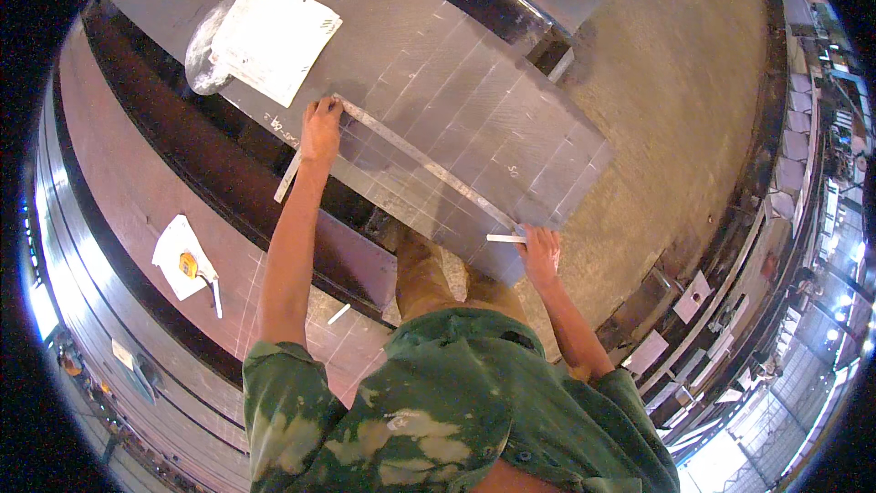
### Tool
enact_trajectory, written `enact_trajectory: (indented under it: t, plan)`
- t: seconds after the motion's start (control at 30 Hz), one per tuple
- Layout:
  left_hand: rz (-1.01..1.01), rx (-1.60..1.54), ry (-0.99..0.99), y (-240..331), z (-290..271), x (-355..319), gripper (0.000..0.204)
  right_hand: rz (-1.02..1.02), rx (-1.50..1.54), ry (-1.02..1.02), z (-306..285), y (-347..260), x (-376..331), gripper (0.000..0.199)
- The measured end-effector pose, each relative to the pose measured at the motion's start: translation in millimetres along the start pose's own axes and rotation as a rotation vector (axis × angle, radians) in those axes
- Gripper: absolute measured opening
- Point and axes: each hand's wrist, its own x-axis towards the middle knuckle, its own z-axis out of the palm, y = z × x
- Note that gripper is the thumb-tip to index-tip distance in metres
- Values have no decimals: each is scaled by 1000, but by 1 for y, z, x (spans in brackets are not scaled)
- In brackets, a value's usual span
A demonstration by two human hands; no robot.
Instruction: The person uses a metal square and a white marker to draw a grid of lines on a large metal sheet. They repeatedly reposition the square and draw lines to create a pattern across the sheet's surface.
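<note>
While left grip [321,132] clasps square [424,161], right grip [540,250] closed, white stick [502,238] pinched.

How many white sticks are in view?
2 clearly: held stick in the right hand, loose stick right of the left forearm. The white strip by the yellow tape measure may be a third; others may be hidden.

Metal square [429,163] (matt, speckled)

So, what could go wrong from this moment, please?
The long ruler might pivot on the dark plate: the left hand is at one end, and the right hand, at the other, also holds a thin white stick. That stick could snap, since it projects from the hand.
</note>
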Motion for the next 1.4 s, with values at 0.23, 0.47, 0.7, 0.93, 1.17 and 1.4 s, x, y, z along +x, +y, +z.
enact_trajectory:
  t: [0.23,0.47,0.7,0.93,1.17,1.4]
  plan:
    - [-24,2,-10,4,-6,1,35,47,40,-24,-3,-3,3,49]
    - [-23,28,1,5,-8,-1,34,84,67,-11,-4,-6,4,48]
    - [-32,35,-16,3,-4,0,32,73,101,2,-5,-4,7,48]
    - [-23,37,-7,1,-4,-1,33,95,129,-18,-10,-5,9,48]
    - [-67,4,5,8,-6,-5,37,133,120,-11,-4,-3,5,45]
    - [-74,-21,47,9,-6,-7,39,98,112,-19,-5,0,7,46]
